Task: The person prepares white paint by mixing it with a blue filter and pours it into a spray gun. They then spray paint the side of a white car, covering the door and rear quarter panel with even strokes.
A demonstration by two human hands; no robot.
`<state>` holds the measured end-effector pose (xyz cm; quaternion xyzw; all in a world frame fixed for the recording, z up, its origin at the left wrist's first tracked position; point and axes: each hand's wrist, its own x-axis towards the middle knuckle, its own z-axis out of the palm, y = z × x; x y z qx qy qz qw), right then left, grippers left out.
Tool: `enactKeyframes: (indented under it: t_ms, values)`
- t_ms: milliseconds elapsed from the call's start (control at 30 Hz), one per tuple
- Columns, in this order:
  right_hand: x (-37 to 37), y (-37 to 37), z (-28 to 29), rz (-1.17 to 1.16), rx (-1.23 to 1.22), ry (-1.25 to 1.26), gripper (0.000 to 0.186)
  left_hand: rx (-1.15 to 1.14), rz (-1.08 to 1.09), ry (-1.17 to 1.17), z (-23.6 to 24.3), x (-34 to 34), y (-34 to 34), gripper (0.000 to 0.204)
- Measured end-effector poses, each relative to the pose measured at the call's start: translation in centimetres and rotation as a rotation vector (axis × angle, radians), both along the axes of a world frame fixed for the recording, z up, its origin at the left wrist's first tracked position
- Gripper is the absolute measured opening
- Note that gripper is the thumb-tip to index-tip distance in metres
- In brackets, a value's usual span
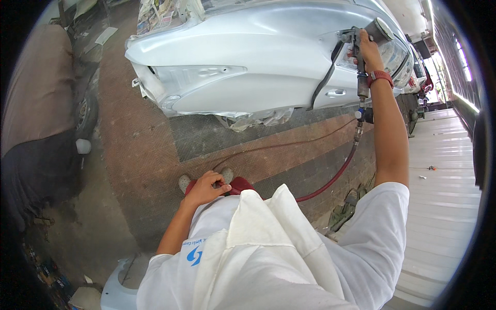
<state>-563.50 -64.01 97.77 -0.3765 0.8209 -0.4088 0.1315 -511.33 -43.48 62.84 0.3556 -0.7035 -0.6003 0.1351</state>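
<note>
My right hand is wrapped round the grip of a paint spray gun, at arm's length on the right. A round, dark-sided cup sits on top of the gun. From its lower end a dark red hose curves back towards my body. The gun is over the door of a silver-white car body, nearest the door handle; no spray can be made out. My left hand is at my waist with fingers loosely bent, thumb apart from them, and nothing visible in it.
Clear plastic sheeting hangs along the car's lower edge. The hose also runs over the patterned floor. On the left stands a cloth-covered vehicle with a wheel. A pale curved panel lies behind at lower left; a ribbed white wall is at right.
</note>
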Motion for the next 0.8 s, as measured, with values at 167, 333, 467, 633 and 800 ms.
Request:
enactKeyframes:
  t_ms: [167,333,467,633,800]
  values:
    - [-3.5,-0.5,0.7,-0.018,0.004,0.173,0.067,-0.006,0.014,0.000,0.3,-2.6,0.1,0.041]
    - [2.2,-2.2,1.1,0.179,-0.022,0.108,0.067,0.056,0.006,-0.035,0.4,-3.2,0.0,0.031]
    - [11.2,-3.7,1.1,0.456,0.047,0.044,0.064,0.083,-0.036,-0.047,-0.4,-3.0,-1.2,0.030]
    - [21.6,-6.7,1.1,0.685,0.122,-0.059,0.059,0.010,-0.026,0.006,-1.0,-2.1,-3.6,0.029]
    - [25.1,-11.2,1.9,0.736,0.214,-0.203,0.054,0.065,-0.019,0.023,0.1,-0.9,-5.0,0.041]
